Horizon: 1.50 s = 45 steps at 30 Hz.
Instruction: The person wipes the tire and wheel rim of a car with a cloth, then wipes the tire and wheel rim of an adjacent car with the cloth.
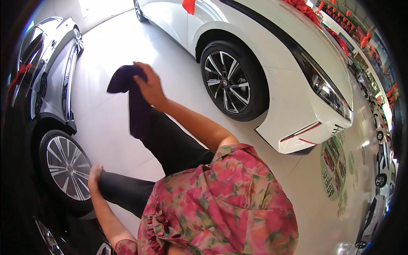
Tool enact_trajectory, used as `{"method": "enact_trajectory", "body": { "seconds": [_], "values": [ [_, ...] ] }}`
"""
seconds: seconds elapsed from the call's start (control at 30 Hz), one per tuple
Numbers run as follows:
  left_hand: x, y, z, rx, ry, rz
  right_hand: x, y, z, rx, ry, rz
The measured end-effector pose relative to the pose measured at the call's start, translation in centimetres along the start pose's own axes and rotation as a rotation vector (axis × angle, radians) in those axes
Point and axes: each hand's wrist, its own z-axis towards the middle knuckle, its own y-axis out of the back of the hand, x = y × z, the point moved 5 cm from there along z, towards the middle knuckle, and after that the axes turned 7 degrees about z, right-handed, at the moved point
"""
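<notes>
My right hand is raised in front of my legs and closed on a dark purple cloth. One end of the cloth flops over to the left of the fingers, and the rest hangs down along my black trouser leg. My left hand lies at the knee of the other trouser leg, close to the silver spoked wheel of a dark car. It appears to hold nothing, and its fingers are partly hidden.
A white car with a black-and-silver wheel stands to the right. Several darker and silver cars line the left side. A green round floor sticker lies on the pale tiled floor. Red decorations hang at the upper right.
</notes>
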Motion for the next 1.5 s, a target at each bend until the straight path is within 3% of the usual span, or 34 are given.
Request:
{"method": "enact_trajectory", "body": {
  "seconds": [0.17,0.23,0.43,0.67,0.8,0.97,1.07,1.1,1.17,1.27,1.37,1.4,1.47,1.5],
  "values": [
    [1.1,-0.9,2.3,0.043,-0.023,-0.006,-0.6,9.4,0.2,0.07,0.116,-0.3],
    [0.6,-1.4,3.2,-0.03,-0.057,-0.015,-1.8,13.2,-1.3,0.162,-0.017,-0.461],
    [1.0,-2.6,5.8,0.146,0.071,-0.112,-8.8,25.8,-10.3,0.228,-0.49,-0.731],
    [-5.6,-1.4,9.4,0.194,-0.029,0.076,-12.7,37.4,-17.3,0.182,-0.694,-0.699],
    [-10.2,-0.4,12.6,0.178,-0.218,0.243,-10.9,42.6,-16.9,-0.036,-0.767,-0.631],
    [-15.1,-0.7,15.7,0.15,-0.601,0.533,-8.7,45.2,-15.2,-0.134,-0.383,-1.051],
    [-18.1,-0.4,16.6,0.003,-0.626,0.24,-9.2,45.5,-14.9,-0.058,-0.223,-1.227],
    [-19.9,-0.5,17.4,0.028,-0.607,0.297,-9.8,45.7,-14.9,-0.016,-0.175,-1.285],
    [-20.6,-2.2,20.0,-0.042,-0.62,0.578,-12.6,46.6,-15.9,0.065,-0.21,-1.524],
    [-22.6,-3.5,22.5,-0.012,-0.595,0.6,-15.8,46.5,-15.8,0.185,-0.289,-1.875],
    [-27.2,-2.8,22.3,0.028,-0.599,0.551,-17.2,46.5,-14.4,0.1,-0.38,-1.939],
    [-28.0,-3.1,23.1,0.039,-0.591,0.546,-17.3,46.3,-13.3,0.106,-0.537,-1.941],
    [-28.9,-4.1,23.8,0.079,-0.569,0.538,-19.1,47.2,-12.6,0.107,-0.551,-1.879],
    [-30.0,-3.8,23.2,0.094,-0.459,0.468,-19.9,47.7,-12.6,0.108,-0.563,-1.847]
  ]
}}
